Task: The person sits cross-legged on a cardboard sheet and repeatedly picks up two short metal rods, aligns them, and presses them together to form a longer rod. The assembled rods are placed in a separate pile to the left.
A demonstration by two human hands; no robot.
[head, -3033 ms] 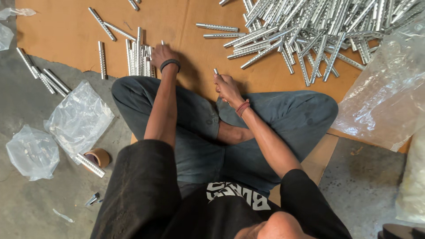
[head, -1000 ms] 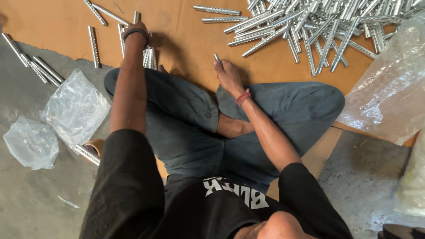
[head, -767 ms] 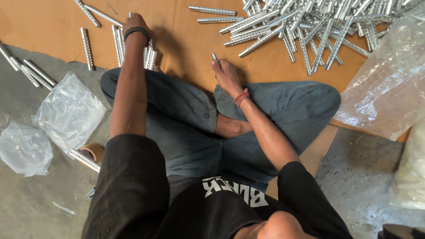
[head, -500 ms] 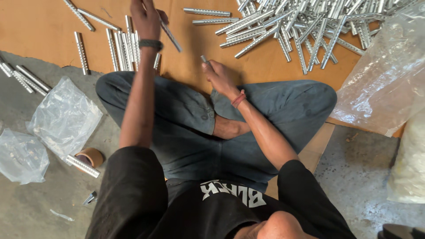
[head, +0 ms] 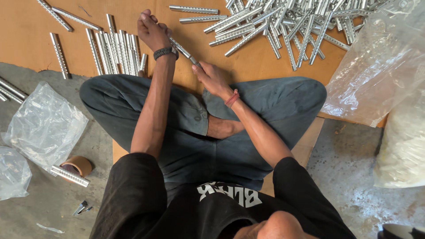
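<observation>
A person is sitting cross-legged on a brown cardboard sheet, with a roll of tape and clear plastic bags lying on the concrete nearby. The right hand is pinching the near end of a metal rod above the knees, while the left hand is closing around its far end. Beyond, a neat row of rods is lying beside the left hand, and a loose pile of rods is spreading farther off.
</observation>
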